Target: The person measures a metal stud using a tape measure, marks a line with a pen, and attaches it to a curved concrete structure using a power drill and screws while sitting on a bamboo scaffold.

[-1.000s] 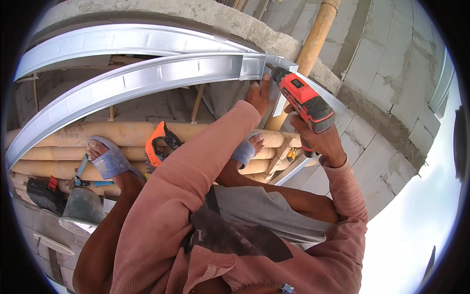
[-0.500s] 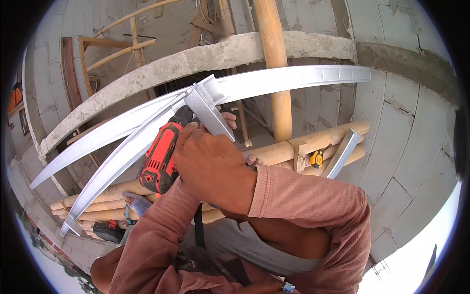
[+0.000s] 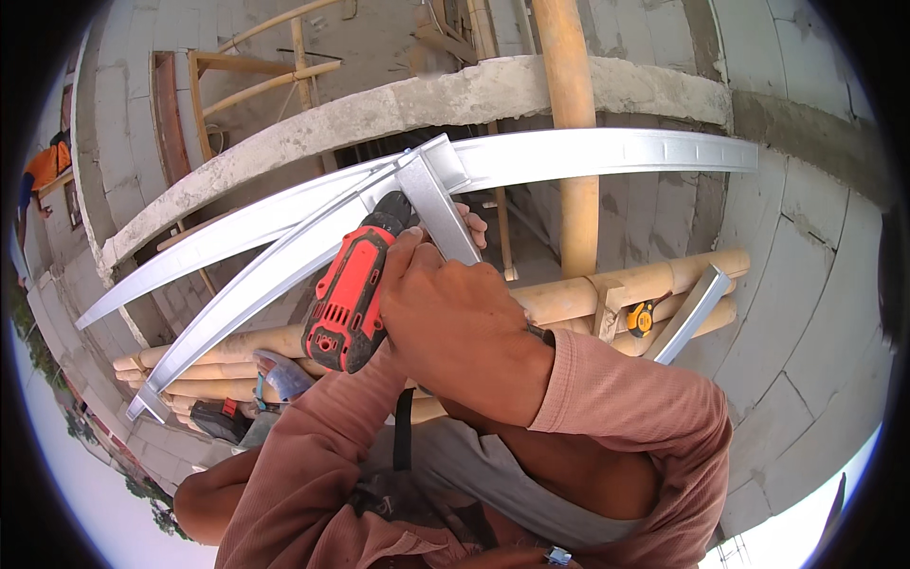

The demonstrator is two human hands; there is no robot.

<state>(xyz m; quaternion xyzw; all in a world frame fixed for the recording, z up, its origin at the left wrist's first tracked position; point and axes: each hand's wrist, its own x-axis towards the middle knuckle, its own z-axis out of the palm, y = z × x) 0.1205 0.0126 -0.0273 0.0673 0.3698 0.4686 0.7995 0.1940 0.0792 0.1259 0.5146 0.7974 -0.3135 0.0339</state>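
A red and black cordless drill [image 3: 351,299] is in my right hand [image 3: 469,327], which wraps over its side and hides the handle. The drill's black chuck [image 3: 391,207] points at the joint where silvery metal channels meet. Crossing beneath the right arm, my left hand [image 3: 473,224] shows only its fingertips, curled around the edge of a short metal channel [image 3: 438,204]. That piece stands across a long metal channel [image 3: 607,150] running left to right. Another long channel [image 3: 242,294] slants down to the left from the joint. The bit and any screw are hidden.
Bamboo poles [image 3: 664,275] run below the work, holding a yellow tape measure [image 3: 641,319] and a metal offcut [image 3: 692,316]. An upright bamboo pole [image 3: 573,218] stands behind the channel. Beyond is a concrete ledge [image 3: 427,102]. A person in orange [image 3: 49,163] is far left.
The whole view has shifted, so the scene sits further right and the person in orange shows more. Drill and hands stay at the same joint, with the same grips.
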